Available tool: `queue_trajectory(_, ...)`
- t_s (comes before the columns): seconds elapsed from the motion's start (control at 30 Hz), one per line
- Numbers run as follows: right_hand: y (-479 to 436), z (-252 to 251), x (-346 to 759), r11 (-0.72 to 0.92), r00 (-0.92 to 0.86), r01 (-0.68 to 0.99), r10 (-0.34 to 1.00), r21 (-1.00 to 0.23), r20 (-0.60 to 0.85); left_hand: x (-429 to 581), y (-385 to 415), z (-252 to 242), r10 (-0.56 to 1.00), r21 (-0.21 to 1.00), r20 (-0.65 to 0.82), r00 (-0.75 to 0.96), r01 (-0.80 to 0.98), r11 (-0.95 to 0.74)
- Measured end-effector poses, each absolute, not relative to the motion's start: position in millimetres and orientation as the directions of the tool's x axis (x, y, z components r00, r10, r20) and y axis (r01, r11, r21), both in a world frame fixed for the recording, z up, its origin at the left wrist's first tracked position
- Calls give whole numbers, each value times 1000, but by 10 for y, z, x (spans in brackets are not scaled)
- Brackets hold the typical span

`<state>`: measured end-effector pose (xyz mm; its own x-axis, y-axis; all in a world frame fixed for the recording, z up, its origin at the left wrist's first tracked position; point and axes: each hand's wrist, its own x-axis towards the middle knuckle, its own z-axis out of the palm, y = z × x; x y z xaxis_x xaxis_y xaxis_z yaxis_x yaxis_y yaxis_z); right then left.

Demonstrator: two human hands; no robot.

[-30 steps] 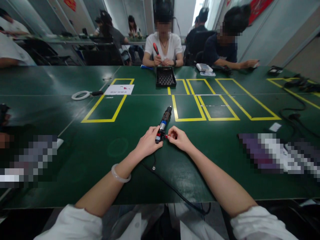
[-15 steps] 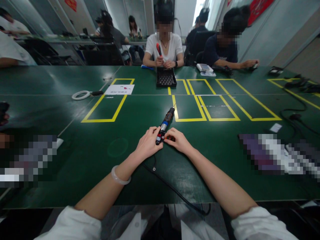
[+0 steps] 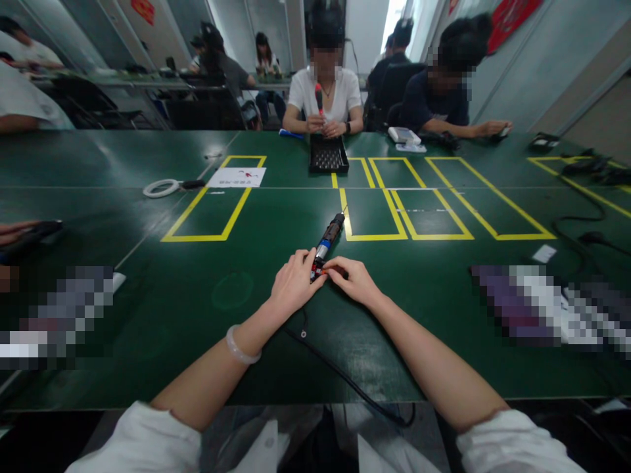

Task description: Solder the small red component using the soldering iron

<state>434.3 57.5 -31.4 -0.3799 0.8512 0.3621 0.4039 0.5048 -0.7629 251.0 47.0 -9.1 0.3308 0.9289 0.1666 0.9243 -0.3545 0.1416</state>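
Observation:
On the green table (image 3: 187, 315) lies what looks like an electric screwdriver (image 3: 328, 238), its inner parts bare at the near end and a thin bit at the far tip. My left hand (image 3: 294, 281) is wrapped over its rear part, covering some of it. The fingertips of my right hand (image 3: 353, 276) are pinched at the same end, on a small orange-red wire (image 3: 324, 271), partly hidden by the fingers. Below my hands, a thin lead with a ring terminal (image 3: 303, 334) hangs out beside a black cable (image 3: 350, 379) that runs over the front edge.
Yellow tape rectangles (image 3: 377, 236) mark the table. Farther off are a white cable coil (image 3: 162, 188), a printed sheet (image 3: 237, 177) and a black tray (image 3: 328, 155). Opposite, a person in a white top holds a red-handled tool (image 3: 319, 98). More cables (image 3: 591, 240) lie right.
My left hand has shifted slightly right over the screwdriver's rear, covering more of it. My right fingertips have moved closer to it. At far left, another person's hand with a dark object has moved into view.

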Motion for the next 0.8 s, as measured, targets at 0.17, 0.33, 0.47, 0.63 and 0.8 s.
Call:
queue_trajectory(0.17, 574, -335, 4326, 485, -379, 368, 857, -793, 348, 2467, 475, -75, 919, 125, 174, 355, 917, -378)
queue_trajectory(0.33, 599, -389, 4334, 470, -382, 367, 863, -803, 330, 2345, 519, -34, 926, 113, 149, 346, 925, -363)
queue_trajectory(0.47, 613, -404, 4358, 449, -395, 364, 868, -816, 301, 2106, 620, 9, 953, 89, 113, 280, 953, -290)
queue_trajectory(0.63, 606, -377, 4357, 420, -392, 357, 878, -835, 274, 1442, 891, -19, 993, 90, 7, 115, 989, -115)
queue_trajectory(0.8, 596, -361, 4352, 414, -398, 366, 879, -834, 262, 605, 1078, -66, 991, 92, -90, -94, 990, 102)
